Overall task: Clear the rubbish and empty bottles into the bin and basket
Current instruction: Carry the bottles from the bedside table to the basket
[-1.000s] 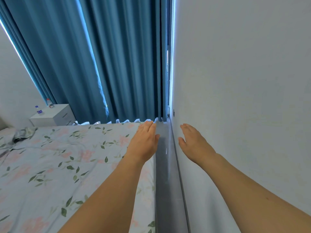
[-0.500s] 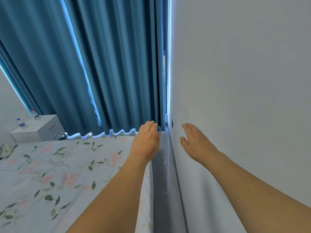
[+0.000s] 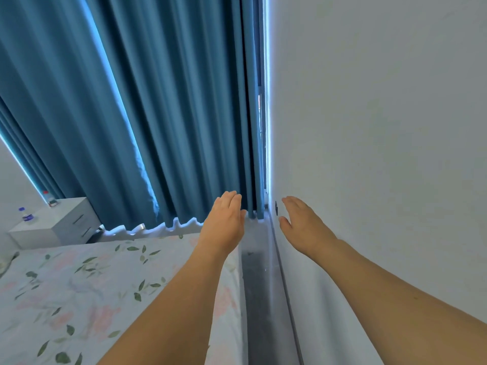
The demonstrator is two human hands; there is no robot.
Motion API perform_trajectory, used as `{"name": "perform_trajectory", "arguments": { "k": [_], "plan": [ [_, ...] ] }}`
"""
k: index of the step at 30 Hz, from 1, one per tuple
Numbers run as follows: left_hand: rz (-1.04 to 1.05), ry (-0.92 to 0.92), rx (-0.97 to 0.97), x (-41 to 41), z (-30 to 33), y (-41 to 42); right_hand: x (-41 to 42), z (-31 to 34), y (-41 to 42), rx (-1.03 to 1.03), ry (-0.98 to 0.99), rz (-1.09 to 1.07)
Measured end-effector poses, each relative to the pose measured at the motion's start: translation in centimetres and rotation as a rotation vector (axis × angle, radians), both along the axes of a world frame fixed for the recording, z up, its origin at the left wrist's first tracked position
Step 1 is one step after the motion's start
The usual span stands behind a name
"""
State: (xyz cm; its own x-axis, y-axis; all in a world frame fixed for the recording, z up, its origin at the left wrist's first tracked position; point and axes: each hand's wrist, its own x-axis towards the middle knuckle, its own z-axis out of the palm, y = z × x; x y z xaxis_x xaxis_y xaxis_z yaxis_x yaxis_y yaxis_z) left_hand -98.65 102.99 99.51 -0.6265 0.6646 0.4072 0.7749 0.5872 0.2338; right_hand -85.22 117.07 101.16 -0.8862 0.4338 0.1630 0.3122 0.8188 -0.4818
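Both my hands are stretched out in front of me, fingers straight and holding nothing. My left hand [image 3: 224, 222] hovers over the right edge of the bed, near the curtain's hem. My right hand [image 3: 303, 225] is held close to the white wall on the right. Far off at the left, a small clear bottle with a blue cap [image 3: 26, 215] stands on a white bedside cabinet [image 3: 63, 225], and a second bottle with a red cap [image 3: 47, 198] stands behind it. No bin or basket is in view.
A bed with a floral sheet [image 3: 92, 293] fills the lower left. A narrow grey floor strip [image 3: 261, 285] runs between the bed and the white wall [image 3: 382, 154]. Blue curtains [image 3: 158, 114] hang across the back.
The view has swung a little to the right and up; the cabinet and bottles slid toward the left edge. Both hands stay outstretched and empty in about the same pose.
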Motion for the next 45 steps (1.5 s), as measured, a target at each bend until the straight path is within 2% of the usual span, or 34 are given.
{"name": "perform_trajectory", "arguments": {
  "k": [6, 17, 22, 28, 36, 41, 45],
  "plan": [
    [0.02, -0.046, 0.016, -7.2, -0.2, 3.7, -7.9, 1.1, 3.7, 0.014, 0.003, -0.003],
    [0.069, -0.034, 0.053, -14.9, 0.8, 8.2, -15.7, 0.2, 9.2, 0.035, -0.011, 0.037],
    [0.05, -0.012, -0.008, -21.2, 0.3, 11.5, -22.1, -0.2, 12.5, 0.028, -0.031, 0.027],
    [0.048, -0.034, -0.009, -26.7, 2.4, 15.7, -27.5, 1.9, 15.5, 0.04, 0.003, 0.039],
    [0.039, 0.067, -0.045, -30.9, 3.1, 19.1, -31.9, 2.7, 19.9, 0.076, 0.028, 0.066],
    [0.081, -0.059, 0.036, -37.5, 2.9, 22.8, -38.1, 2.4, 23.4, 0.093, 0.002, 0.085],
    [0.057, -0.057, 0.038, -43.1, 3.7, 26.6, -43.5, 3.6, 26.9, 0.085, 0.041, 0.072]
  ]
}}
